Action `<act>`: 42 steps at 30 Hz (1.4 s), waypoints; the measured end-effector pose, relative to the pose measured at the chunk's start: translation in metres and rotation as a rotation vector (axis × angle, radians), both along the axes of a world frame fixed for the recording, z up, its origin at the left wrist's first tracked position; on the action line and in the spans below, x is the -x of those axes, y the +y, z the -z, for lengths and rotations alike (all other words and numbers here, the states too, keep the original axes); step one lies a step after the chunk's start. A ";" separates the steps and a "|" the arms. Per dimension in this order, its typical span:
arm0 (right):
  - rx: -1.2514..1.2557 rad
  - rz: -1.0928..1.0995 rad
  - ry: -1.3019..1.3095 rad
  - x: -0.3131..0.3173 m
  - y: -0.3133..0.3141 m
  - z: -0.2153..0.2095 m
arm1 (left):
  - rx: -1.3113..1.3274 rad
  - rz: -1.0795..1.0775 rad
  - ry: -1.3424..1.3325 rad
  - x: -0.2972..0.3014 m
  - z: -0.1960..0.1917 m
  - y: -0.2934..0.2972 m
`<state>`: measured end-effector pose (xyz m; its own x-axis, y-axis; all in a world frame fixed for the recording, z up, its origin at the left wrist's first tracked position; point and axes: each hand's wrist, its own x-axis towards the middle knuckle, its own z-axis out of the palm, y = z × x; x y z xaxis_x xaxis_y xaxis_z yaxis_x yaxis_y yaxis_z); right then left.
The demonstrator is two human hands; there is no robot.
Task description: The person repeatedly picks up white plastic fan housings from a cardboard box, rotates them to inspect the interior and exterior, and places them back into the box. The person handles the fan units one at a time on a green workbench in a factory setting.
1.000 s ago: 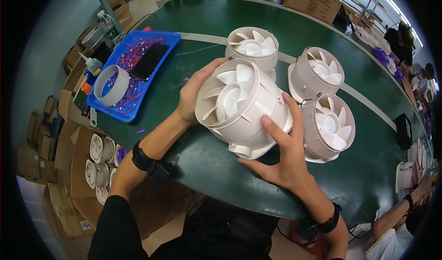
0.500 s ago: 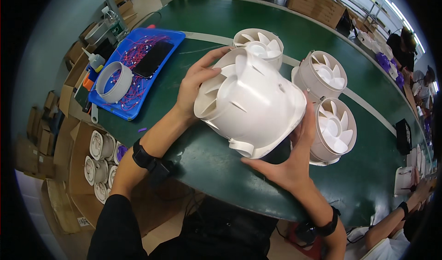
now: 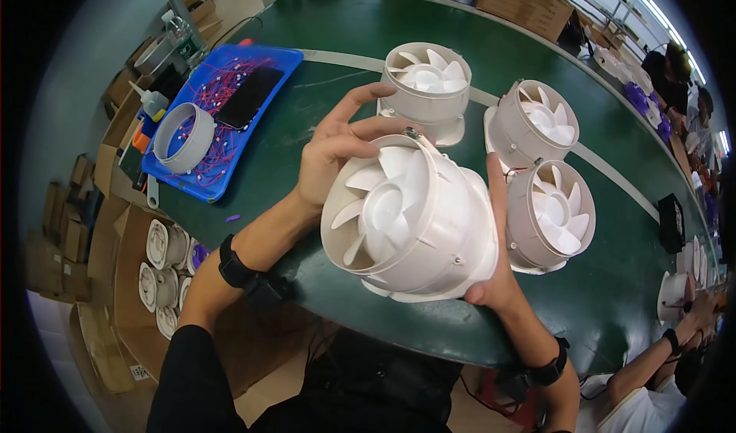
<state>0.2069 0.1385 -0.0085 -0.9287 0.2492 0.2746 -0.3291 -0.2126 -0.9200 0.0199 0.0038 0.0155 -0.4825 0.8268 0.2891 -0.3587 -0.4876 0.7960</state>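
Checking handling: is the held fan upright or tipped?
Tipped: the white fan faces sideways, held off the table between both hands.

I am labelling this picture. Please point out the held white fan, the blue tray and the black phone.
held white fan (image 3: 383,210): head view, impeller hub.
blue tray (image 3: 201,190): head view, front rim.
black phone (image 3: 249,97): head view, screen middle.

Plain white all over on the fan housing (image 3: 410,218), blades and shell alike, and the three fans (image 3: 491,138) behind are the same white. The bench (image 3: 307,157) is deep green with a pale stripe across it. The tray (image 3: 222,115) is bright blue, with red wires (image 3: 218,95) tangled over a black phone (image 3: 247,97). The wrist straps (image 3: 238,268) are black, and so is the sleeve (image 3: 192,379).
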 end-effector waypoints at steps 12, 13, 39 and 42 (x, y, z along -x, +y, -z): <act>-0.223 0.042 0.131 0.000 0.008 0.004 | 0.090 -0.070 0.256 0.002 -0.002 0.001; -0.308 0.083 0.153 0.000 0.008 0.002 | 0.144 -0.090 0.415 0.004 -0.001 0.001; -0.700 0.413 0.162 -0.001 0.016 0.007 | 0.295 0.084 0.829 -0.005 -0.007 -0.002; -0.764 0.424 0.160 -0.001 0.016 0.004 | 0.363 0.068 0.770 -0.004 -0.011 -0.002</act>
